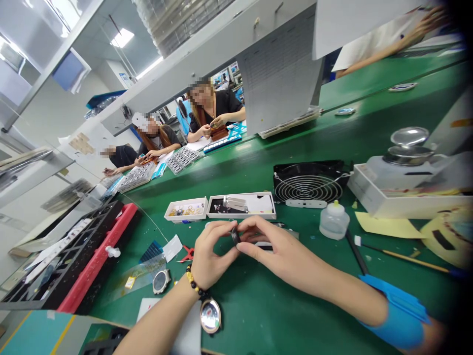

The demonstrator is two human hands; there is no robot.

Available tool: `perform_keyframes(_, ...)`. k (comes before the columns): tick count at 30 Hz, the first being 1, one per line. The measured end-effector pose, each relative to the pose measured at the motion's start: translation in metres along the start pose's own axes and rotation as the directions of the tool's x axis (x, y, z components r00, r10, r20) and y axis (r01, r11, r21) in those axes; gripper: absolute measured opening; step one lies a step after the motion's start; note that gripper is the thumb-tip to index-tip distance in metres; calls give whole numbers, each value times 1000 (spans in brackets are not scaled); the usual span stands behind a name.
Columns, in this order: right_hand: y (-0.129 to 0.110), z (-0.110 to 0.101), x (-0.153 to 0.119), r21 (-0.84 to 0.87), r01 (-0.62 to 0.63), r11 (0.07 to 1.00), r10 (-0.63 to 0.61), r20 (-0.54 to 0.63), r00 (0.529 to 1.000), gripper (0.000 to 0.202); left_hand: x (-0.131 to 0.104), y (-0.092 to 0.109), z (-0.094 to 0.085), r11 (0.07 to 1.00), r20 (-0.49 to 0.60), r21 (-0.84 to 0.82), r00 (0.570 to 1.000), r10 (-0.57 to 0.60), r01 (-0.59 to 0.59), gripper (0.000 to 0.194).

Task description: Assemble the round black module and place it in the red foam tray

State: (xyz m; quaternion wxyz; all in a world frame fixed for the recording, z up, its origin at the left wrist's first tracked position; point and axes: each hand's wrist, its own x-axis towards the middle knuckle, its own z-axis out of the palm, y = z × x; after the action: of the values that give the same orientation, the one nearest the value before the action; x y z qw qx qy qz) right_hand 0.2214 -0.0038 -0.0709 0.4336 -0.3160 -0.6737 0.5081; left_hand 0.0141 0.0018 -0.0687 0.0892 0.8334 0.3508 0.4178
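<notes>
- Left hand (210,254) and right hand (279,251): fingertips closed in a narrow pinch, one small dark round part (235,236) held between them, turned nearly edge-on, above the green bench (254,315).
- Status, judged: handling under way, part not yet set down. Whether it is finished can't be told; its face is hidden.
- Rose-gold-rimmed watch (210,315) seen beside the left wrist, untouched by fingers; whether it is worn or laid down is unclear.
- Silver round watch (161,281) left on the bench, face up, not held. Its stage of completion can't be read.
- Red-handled tool (187,254) laid down near the left hand, not in use.
- Small loose parts seen in the left white tray (166,217); clear strips and dark bits in the right white tray (242,215). Contents not used up.
- Squeeze bottle (334,223) stood upright, yellow tip up; thin-handled brush (410,258) laid down. Neither is being used.
- Black fan (310,182) placed behind the bottle.
- Far side: small items handled by co-workers (218,111), kept separate.
</notes>
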Motion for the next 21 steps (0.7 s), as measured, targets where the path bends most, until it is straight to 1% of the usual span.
perform_keyframes(8, -1, 0, -1, 41, -14, 999, 14, 0, 1000, 23, -2, 0, 1, 999, -20, 31, 999, 28, -28, 45)
perform_keyframes(15, -1, 0, 1, 16, 17, 1000, -16, -45, 999, 20, -2, 2, 1, 998, -19, 37, 998, 56, -55, 46)
perform_keyframes(21, 4, -1, 2, -4, 63, 998, -63, -48, 997, 17, -1, 2, 0, 997, -8, 50, 998, 58, -57, 46)
